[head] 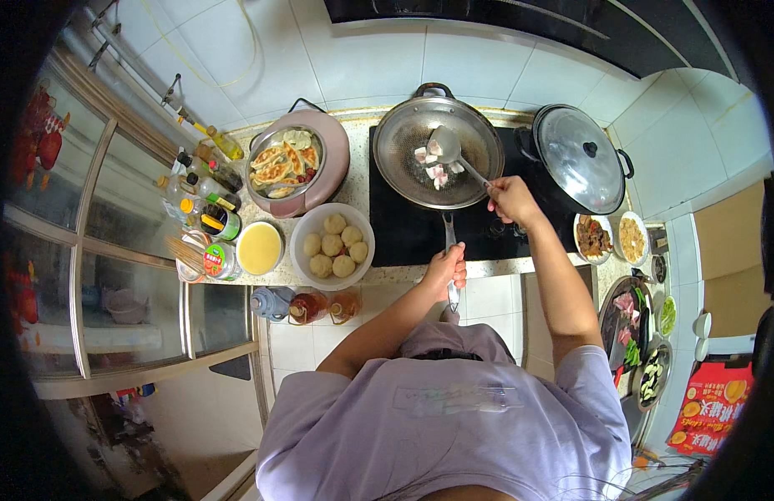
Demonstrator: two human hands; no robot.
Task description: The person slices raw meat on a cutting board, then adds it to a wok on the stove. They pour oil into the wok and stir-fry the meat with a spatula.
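Note:
A steel wok (396, 147) with a textured inner surface stands on the black glass cooktop (399, 241). Around its long metal handle (450, 228) my left hand (445, 272) is closed. My right hand (515, 200) grips a metal spatula (446, 144), whose broad blade rests inside the wok. Several pieces of pale pink meat (437, 172) lie on the wok's bottom, beside and partly under the blade.
A lidded pot (578, 156) stands right of the wok. Leftward are a pink pan of dumplings (336, 156), a white bowl of dough balls (299, 269), and bottles (214, 194). Bowls of cooked food (593, 238) and a cutting board (609, 313) with meat and vegetables sit at right.

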